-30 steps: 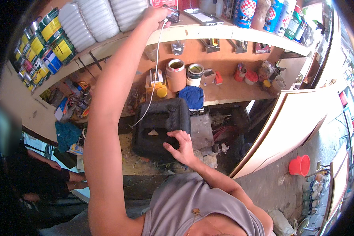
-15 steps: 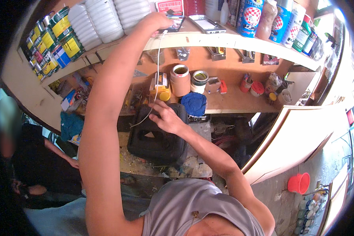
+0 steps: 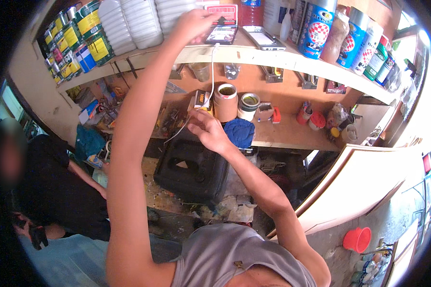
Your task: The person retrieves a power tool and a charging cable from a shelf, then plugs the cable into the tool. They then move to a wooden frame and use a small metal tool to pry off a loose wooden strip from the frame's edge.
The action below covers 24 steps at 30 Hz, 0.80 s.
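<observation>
My left hand [image 3: 196, 23] is raised to the upper wooden shelf [image 3: 292, 60] and touches a dark phone [image 3: 221, 34] lying there. A thin white cable [image 3: 207, 81] hangs from the phone down toward the bench. My right hand [image 3: 207, 130] is lifted in front of the bench, with its fingers at the lower part of the cable. Just behind it stand a tan cardboard tube [image 3: 225, 101], a tape roll [image 3: 248, 105] and a small box [image 3: 201, 99]. A black plastic container [image 3: 191, 167] sits below my right hand.
A second phone [image 3: 263, 38], bottles and spray cans [image 3: 316, 28] line the shelf. Paint tins [image 3: 72, 38] and white tubs [image 3: 134, 19] fill the upper left. A blue cloth [image 3: 239, 131] lies on the bench. A person in black [image 3: 52, 191] stands at left. A red bucket [image 3: 357, 238] is on the floor.
My right hand has risen from the black container to the hanging cable. My left hand stayed at the phone on the shelf. The view has drifted upward.
</observation>
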Each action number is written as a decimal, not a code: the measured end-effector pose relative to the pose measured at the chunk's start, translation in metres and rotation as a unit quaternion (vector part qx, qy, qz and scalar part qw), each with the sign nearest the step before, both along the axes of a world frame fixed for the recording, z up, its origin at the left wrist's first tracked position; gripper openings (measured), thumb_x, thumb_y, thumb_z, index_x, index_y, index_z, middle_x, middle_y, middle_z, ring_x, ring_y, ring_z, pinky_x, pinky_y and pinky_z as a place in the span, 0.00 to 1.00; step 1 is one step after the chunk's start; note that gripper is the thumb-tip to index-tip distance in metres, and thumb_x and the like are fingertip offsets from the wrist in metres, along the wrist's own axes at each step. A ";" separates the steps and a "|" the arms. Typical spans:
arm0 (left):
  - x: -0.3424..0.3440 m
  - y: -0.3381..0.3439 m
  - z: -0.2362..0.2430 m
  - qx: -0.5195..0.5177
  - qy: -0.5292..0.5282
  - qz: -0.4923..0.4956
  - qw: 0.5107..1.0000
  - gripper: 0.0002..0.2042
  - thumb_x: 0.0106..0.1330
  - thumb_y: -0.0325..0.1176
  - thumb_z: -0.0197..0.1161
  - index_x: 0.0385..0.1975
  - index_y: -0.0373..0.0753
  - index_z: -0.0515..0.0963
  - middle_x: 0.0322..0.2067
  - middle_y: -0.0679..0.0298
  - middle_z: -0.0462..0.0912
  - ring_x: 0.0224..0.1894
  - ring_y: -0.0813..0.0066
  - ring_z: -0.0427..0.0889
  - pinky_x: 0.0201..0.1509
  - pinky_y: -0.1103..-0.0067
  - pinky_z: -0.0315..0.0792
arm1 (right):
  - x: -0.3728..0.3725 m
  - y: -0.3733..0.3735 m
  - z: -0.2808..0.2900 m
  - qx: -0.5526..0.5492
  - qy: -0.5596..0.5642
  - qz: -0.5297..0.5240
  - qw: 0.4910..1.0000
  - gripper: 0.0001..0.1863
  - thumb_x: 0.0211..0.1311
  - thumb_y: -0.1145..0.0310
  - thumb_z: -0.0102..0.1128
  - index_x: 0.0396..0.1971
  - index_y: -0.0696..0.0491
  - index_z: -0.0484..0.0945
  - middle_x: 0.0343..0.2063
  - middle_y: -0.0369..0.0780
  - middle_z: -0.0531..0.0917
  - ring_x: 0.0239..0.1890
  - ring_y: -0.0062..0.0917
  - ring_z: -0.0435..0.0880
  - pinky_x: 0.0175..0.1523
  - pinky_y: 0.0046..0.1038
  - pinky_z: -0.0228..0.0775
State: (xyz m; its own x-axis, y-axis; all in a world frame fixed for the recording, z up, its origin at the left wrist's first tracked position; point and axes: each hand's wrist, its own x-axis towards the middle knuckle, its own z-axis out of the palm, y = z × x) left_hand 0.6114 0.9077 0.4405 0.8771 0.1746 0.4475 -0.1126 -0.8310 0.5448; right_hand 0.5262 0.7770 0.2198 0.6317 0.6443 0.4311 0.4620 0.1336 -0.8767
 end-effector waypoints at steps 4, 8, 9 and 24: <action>-0.085 0.022 -0.076 -0.182 -0.137 -0.015 0.974 0.13 0.62 0.41 0.58 0.32 0.37 0.79 0.11 0.75 0.66 0.11 0.86 0.60 0.14 0.83 0.53 | 0.014 0.006 -0.013 0.009 -0.009 0.013 1.000 0.26 0.56 0.72 0.57 0.54 0.64 0.65 0.51 0.46 0.71 0.49 0.32 0.76 0.52 0.28 0.68; -0.160 0.095 -0.215 -0.283 0.007 0.099 0.954 0.13 0.53 0.26 0.58 0.40 0.37 0.77 0.21 0.68 0.77 0.17 0.84 0.70 0.19 0.83 0.64 | 0.021 0.025 -0.014 0.033 -0.033 0.006 0.999 0.29 0.53 0.72 0.60 0.55 0.65 0.64 0.56 0.49 0.68 0.53 0.36 0.73 0.56 0.30 0.66; -0.179 0.107 -0.249 -0.210 0.057 0.127 0.968 0.16 0.53 0.26 0.58 0.43 0.38 0.76 0.22 0.66 0.77 0.20 0.81 0.72 0.23 0.81 0.67 | 0.024 0.030 -0.013 0.033 -0.047 0.003 0.998 0.30 0.52 0.72 0.60 0.55 0.65 0.63 0.56 0.49 0.67 0.55 0.36 0.72 0.57 0.30 0.65; -0.166 0.226 -0.446 -0.297 0.183 0.091 0.933 0.22 0.52 0.23 0.51 0.50 0.45 0.75 0.38 0.62 0.82 0.40 0.72 0.79 0.45 0.76 0.72 | 0.053 0.051 -0.014 0.068 0.060 -0.004 0.996 0.31 0.56 0.80 0.56 0.60 0.64 0.56 0.55 0.46 0.70 0.55 0.30 0.71 0.58 0.29 0.63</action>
